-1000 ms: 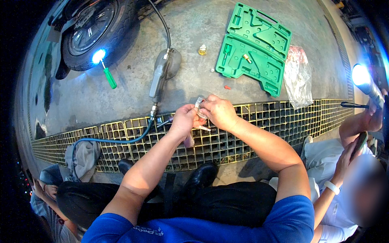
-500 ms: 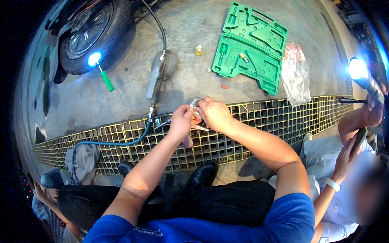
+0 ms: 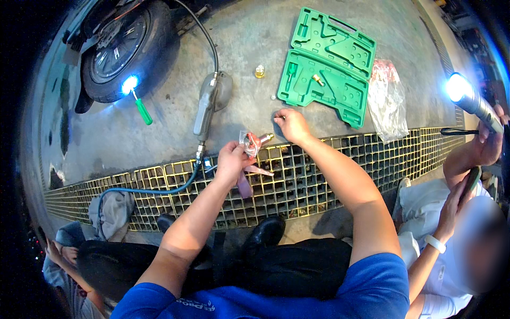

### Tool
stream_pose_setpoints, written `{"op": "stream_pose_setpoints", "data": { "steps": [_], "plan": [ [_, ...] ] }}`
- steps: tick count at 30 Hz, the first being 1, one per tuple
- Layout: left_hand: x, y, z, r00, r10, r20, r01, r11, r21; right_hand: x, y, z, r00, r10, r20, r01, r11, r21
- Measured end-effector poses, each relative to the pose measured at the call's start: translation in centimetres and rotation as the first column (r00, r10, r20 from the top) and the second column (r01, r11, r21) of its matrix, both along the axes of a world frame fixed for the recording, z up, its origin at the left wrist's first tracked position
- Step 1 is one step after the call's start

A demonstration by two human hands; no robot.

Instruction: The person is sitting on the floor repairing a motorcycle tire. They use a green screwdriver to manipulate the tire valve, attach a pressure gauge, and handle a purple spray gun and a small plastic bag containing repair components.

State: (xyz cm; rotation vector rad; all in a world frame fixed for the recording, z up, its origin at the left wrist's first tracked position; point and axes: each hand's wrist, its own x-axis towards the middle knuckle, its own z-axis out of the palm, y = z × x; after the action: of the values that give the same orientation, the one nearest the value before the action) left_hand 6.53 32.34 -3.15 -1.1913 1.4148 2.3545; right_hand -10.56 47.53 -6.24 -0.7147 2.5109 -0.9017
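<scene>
The left hand [image 3: 232, 161] grips a small plastic packet with a brass fitting [image 3: 252, 143]; keep it steady. The right hand [image 3: 291, 125], fingers curled loosely, presses the concrete floor [image 3: 159, 143] just beyond.

Small packet: a clear plastic sachet [image 3: 249, 143] with red print, held up in the left hand [image 3: 232, 162] over the floor grate, at 12 o'clock from the wrist.
Plastic bag: clear, crumpled, red-marked wrapper [image 3: 387, 101] on the concrete, at 3 o'clock from the open green moulded case [image 3: 326, 66].
Screens, signs: none visible.
</scene>
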Motion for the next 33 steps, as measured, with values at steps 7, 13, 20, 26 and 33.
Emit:
{"op": "stream_pose_setpoints", "data": {
  "steps": [7, 13, 20, 26, 33],
  "plan": [
    [0.2, -0.7, -0.3, 0.994, 0.093, -0.05, -0.087, 0.99, 0.109, 0.0, 0.6, 0.4, 0.993, -0.068, -0.097, 0.062, 0.996, -0.065],
    [0.1, -0.2, 0.0, 0.989, 0.134, -0.068, -0.123, 0.981, 0.149, 2.3, 3.3, 4.3, 0.992, -0.123, 0.027, 0.125, 0.987, -0.099],
    [0.1, 0.8, 0.1, 0.974, 0.167, -0.151, -0.136, 0.971, 0.195, 8.9, 0.5, 6.4, 0.988, 0.151, 0.038, -0.149, 0.987, -0.055],
    [0.3, 0.8, -0.1, 0.977, 0.102, -0.186, -0.071, 0.984, 0.165, 8.4, -0.6, 5.9, 0.991, 0.133, -0.027, -0.134, 0.989, -0.066],
    [1.0, -0.6, 1.2, 0.918, 0.193, -0.346, -0.159, 0.979, 0.126, 7.2, -0.6, 7.7, 0.931, 0.35, -0.101, -0.361, 0.924, -0.125]
  ]
}}
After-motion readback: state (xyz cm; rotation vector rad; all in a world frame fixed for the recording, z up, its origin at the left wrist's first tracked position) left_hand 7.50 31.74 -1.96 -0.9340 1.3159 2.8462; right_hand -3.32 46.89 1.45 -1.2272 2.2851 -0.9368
